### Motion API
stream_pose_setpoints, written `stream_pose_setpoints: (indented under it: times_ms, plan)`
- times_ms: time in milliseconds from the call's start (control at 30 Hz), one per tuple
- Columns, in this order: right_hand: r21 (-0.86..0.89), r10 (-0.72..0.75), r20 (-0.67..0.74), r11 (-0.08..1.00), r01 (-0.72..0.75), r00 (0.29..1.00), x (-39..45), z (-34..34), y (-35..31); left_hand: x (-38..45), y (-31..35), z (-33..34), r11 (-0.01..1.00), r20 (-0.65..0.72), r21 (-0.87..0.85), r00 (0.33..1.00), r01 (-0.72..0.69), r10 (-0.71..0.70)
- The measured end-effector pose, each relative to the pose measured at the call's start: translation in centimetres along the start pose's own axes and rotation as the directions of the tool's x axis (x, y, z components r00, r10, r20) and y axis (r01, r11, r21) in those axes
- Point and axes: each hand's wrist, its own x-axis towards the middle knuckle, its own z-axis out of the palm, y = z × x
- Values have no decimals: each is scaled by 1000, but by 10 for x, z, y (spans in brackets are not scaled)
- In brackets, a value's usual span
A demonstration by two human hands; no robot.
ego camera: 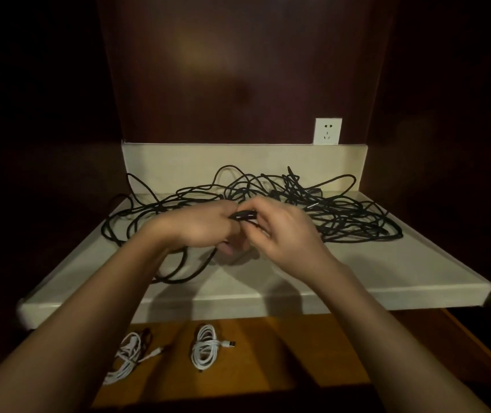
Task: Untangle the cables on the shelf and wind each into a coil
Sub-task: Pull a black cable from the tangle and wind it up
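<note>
A big tangle of black cable (336, 210) sprawls across the pale shelf (387, 263), from its left edge to its right side. Both my hands meet above the shelf's middle. My left hand (205, 225) grips a small bundle of black cable loops (242, 216) with curled fingers. My right hand (280, 231) pinches the same bundle from the right side. More black loops (178, 272) hang from under my left hand and lie on the shelf near its front edge.
Below the shelf, on a wooden surface (283, 353), lie a neatly coiled white USB cable (205, 347) and a looser white cable (128, 356). A white wall socket (327, 131) sits on the dark back panel above the shelf's right rear.
</note>
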Motion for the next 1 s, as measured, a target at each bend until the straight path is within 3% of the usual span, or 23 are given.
stream_pose_setpoints:
  times_ms: [67,167,233,333,500,600,733,833,933,1000]
  plan:
    - [85,26,-44,996,-23,999,0,14,-1,-6,-6,-2,996,-69,-92,998,-15,9]
    - [380,249,-162,909,-173,955,0,35,-1,-15,-14,-8,975,-254,-218,967,-51,-6]
    - [483,342,-167,846,-226,925,6,41,-3,-21,-17,-12,928,-355,-359,934,-100,-37]
    - [558,383,-41,775,-297,923,17,46,-10,-23,-25,-18,819,-442,-537,895,-201,-70]
    - [576,401,107,721,-386,910,40,61,-26,-26,-24,-24,788,-580,-533,811,-309,-74]
    - [701,408,113,614,-364,906,48,67,-34,-29,-18,-26,557,-595,-672,804,-488,-14]
    - [861,378,137,412,-299,916,52,65,-39,-25,-25,-27,201,-648,-731,756,-652,97]
    - [907,369,216,266,-326,904,54,60,-40,-23,-21,-27,101,-701,-702,709,-705,75]
    - [907,299,388,46,-420,872,50,58,-41,-20,-9,-33,9,-752,-658,656,-753,-69]
    - [889,255,456,-99,-446,853,43,63,-40,-16,-2,-36,14,-769,-631,623,-776,-142]
